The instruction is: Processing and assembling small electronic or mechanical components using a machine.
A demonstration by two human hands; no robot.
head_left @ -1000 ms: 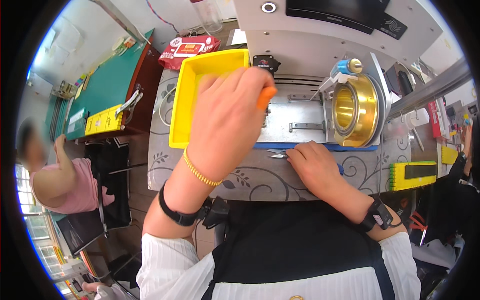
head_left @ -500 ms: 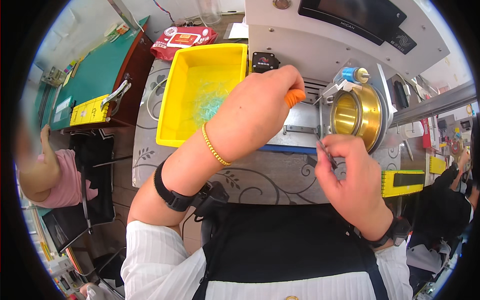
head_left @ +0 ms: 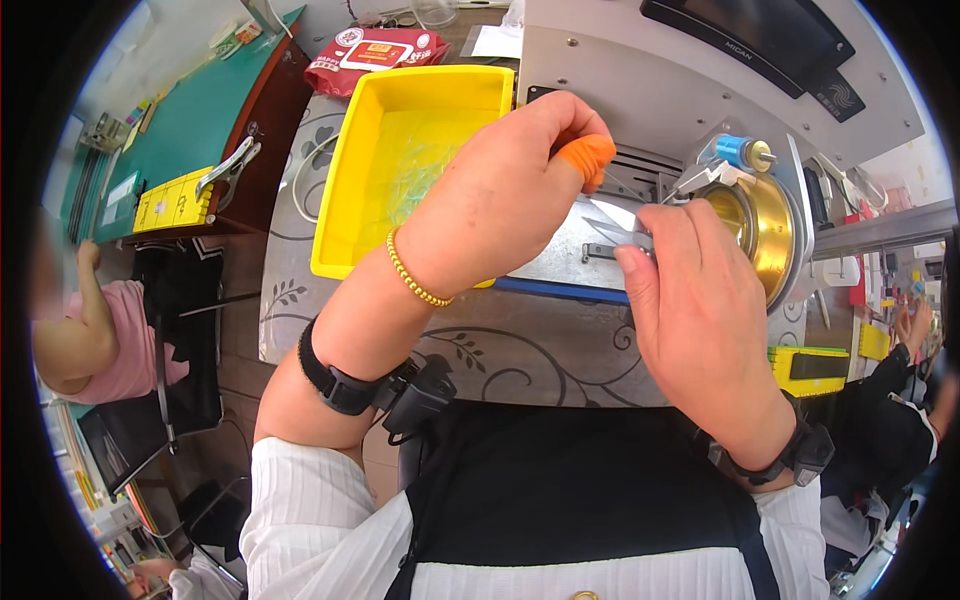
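Note:
My left hand (head_left: 500, 190) reaches across the front of the machine (head_left: 620, 75), its fingers curled in a pinch. An orange finger cot (head_left: 588, 160) covers one fingertip, and whatever the pinch holds is hidden. My right hand (head_left: 695, 310) grips small metal snips (head_left: 622, 232), their two pointed blades apart and directed toward the left hand. Below the blades is the machine's flat metal plate (head_left: 545, 262). A brass-coloured wheel (head_left: 775, 235) stands just beyond the right hand. Left of my hands, a yellow tray (head_left: 335, 215) holds a loose heap of thin pale-green strands (head_left: 415, 180).
A blue-wrapped spool (head_left: 735, 152) sits above the wheel. Behind the tray lies a red packet of wipes (head_left: 375, 58). A yellow-and-black case (head_left: 808, 370) rests at the table's right. One person (head_left: 110, 340) sits at the left; another works at the far right.
My right hand has moved up and forward, bringing the snips close to my left hand. The left hand has shifted slightly, staying pinched. The view has moved a little.

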